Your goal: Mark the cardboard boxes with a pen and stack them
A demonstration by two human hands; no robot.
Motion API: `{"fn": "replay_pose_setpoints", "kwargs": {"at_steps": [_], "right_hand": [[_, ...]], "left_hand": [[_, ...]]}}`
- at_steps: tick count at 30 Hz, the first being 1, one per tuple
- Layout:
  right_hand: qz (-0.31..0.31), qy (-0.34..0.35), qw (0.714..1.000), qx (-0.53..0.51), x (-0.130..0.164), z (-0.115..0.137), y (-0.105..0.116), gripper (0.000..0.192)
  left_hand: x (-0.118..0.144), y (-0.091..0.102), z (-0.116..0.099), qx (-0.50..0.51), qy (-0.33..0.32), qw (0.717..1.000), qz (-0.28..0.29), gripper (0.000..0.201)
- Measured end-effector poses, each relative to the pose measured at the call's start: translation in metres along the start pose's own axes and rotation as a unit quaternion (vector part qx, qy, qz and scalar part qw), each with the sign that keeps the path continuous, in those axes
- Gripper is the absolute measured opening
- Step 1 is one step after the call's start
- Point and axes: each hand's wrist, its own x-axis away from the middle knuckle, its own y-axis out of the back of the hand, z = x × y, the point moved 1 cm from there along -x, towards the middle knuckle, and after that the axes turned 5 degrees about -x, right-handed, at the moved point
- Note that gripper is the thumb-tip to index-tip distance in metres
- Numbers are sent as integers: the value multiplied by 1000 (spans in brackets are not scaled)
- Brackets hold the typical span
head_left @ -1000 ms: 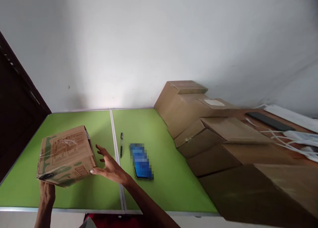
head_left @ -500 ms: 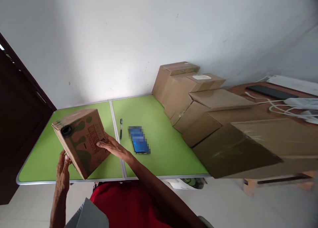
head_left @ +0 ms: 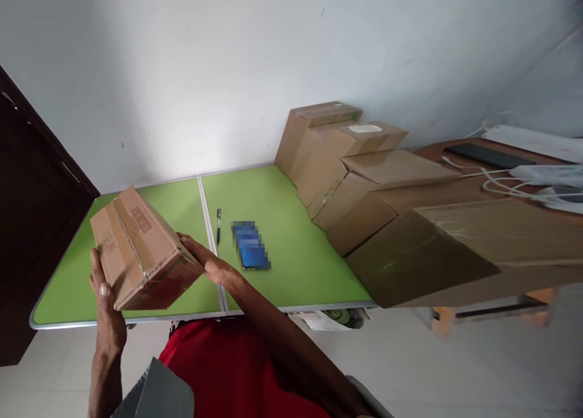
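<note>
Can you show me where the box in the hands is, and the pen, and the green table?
cardboard box [head_left: 143, 254], head view, on its taped upper face.
pen [head_left: 218, 225], head view, middle of its barrel.
green table [head_left: 296, 254], head view, on bare tabletop right of the phone.

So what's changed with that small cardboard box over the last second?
The small brown cardboard box has come up off the green folding table and been turned over, its plain seamed face now up. Left hand and right hand grip it at opposite ends. The black pen, phone and stacked cartons stayed put.
</note>
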Motion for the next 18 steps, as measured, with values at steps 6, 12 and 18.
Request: {"fn": "replay_pose_setpoints", "kwargs": {"at_steps": [6,12,18], "right_hand": [[35,-149,988,-38,-1,-15,7,73],[135,-150,975,-89,4,23,10,109],[81,-20,996,-5,11,43,6,73]], "left_hand": [[-35,-7,-29,-83,-184,976,-78,110],[-61,3,-21,-115,-134,980,-96,74],[-77,-1,-10,-125,-106,983,-86,70]]}}
